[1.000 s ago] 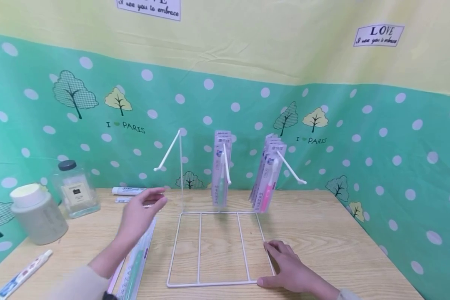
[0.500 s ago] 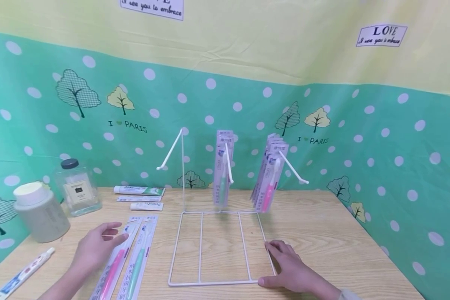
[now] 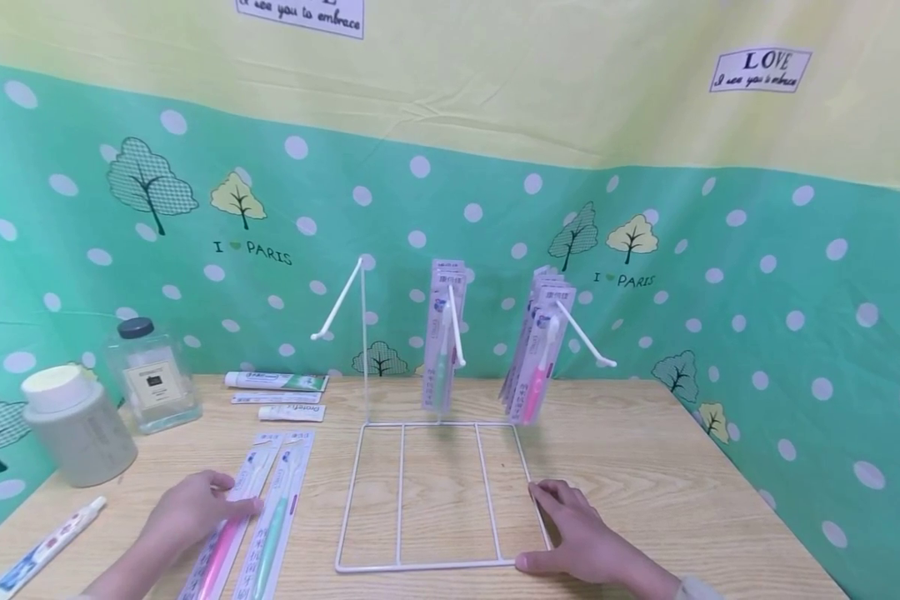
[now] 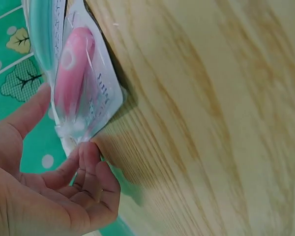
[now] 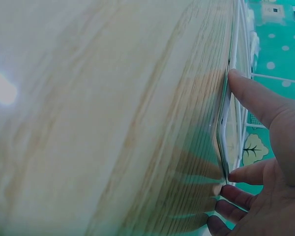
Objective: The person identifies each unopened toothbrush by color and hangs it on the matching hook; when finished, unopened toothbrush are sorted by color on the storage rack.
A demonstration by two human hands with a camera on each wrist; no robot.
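Note:
In the head view my left hand (image 3: pixel 195 508) is over a packaged pink toothbrush (image 3: pixel 217 558) lying on the table. Its thumb is at the pack's right edge and its bent fingers at the left edge; the left wrist view shows the fingertips right at the pack (image 4: pixel 83 78). Beside it lies a packaged green toothbrush (image 3: pixel 272 533). My right hand (image 3: pixel 581 537) grips the front right corner of the white wire rack (image 3: pixel 423 567), thumb on the front bar and fingers on the side bar. Packaged toothbrushes hang from the rack's middle hook (image 3: pixel 456 329) and right hook (image 3: pixel 585 335); its left hook (image 3: pixel 336 300) is bare.
Behind the two packs lie a toothpaste tube (image 3: pixel 270 381), a thin box (image 3: pixel 276 398) and a smaller tube (image 3: pixel 292 412). A glass bottle (image 3: pixel 153 387) and a grey jar (image 3: pixel 81 433) stand at the left, with another tube (image 3: pixel 48 546) in front. A patterned curtain (image 3: pixel 480 200) closes off the back.
My left hand has come down and back from beside the rack's left hook to the pink toothbrush pack, uncovering the tubes behind. The right hand stays at the rack's corner.

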